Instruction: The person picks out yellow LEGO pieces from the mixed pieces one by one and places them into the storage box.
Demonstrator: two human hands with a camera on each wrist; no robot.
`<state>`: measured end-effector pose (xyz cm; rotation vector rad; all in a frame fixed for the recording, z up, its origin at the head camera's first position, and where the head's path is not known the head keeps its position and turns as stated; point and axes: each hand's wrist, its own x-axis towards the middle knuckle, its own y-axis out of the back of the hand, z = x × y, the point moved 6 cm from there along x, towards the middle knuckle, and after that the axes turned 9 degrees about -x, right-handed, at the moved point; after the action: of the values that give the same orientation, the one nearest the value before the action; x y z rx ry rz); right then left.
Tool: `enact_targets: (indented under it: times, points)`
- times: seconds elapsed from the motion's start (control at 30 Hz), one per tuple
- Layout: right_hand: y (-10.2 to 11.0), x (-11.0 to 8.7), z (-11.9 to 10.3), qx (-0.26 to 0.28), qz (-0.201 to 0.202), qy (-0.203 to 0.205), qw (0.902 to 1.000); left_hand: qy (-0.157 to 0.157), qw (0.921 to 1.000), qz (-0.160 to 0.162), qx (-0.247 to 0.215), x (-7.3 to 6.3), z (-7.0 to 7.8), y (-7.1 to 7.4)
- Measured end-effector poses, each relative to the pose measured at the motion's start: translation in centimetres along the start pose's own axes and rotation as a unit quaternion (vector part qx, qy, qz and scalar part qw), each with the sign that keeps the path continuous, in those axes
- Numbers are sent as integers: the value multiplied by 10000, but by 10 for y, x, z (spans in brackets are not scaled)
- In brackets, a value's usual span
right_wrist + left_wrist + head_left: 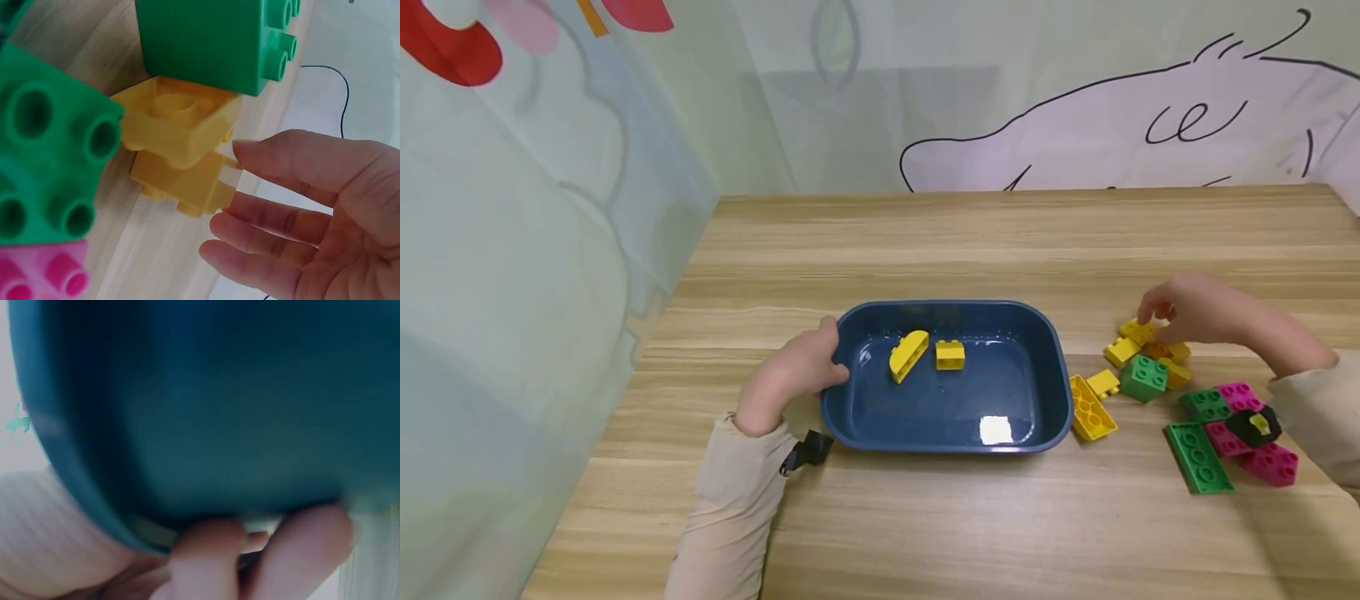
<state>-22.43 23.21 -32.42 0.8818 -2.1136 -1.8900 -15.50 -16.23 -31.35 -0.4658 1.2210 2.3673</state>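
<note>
A dark blue tray (pixel 925 421) holds a curved yellow toy brick (pixel 909 357) and a small yellow brick (pixel 950 357). At its left end my left hand (pixel 790 371) grips the rim, thumb and fingers on either side of the wall. The left wrist view is mostly filled by the blurred tray (pixel 237 425). My right hand (pixel 1206 310) hovers over a group of yellow bricks (pixel 1137 331). In the right wrist view, its thumb and fingers are spread apart beside a yellow brick (pixel 178 181). A hollow yellow brick (pixel 150 134) lies against that one.
A green brick (pixel 1143 378) and a long yellow brick (pixel 1091 408) lie between the tray and the right-hand pile. Farther right are a flat green brick (pixel 1197 458), several pink bricks (pixel 1270 464) and a black piece (pixel 1243 427). A printed cloth wall stands behind the wooden table (pixel 925 533).
</note>
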Motion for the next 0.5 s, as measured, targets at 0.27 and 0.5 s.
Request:
enact_targets:
  times: [0.27, 0.5]
  points:
    - [-5, -8, 7, 246, -79, -282, 9993, 16, 10000, 13, -14, 0, -1, 1]
    - [-12, -13, 11, 709, -240, -718, 9946, -25, 10000, 4, -82, -1, -2, 0]
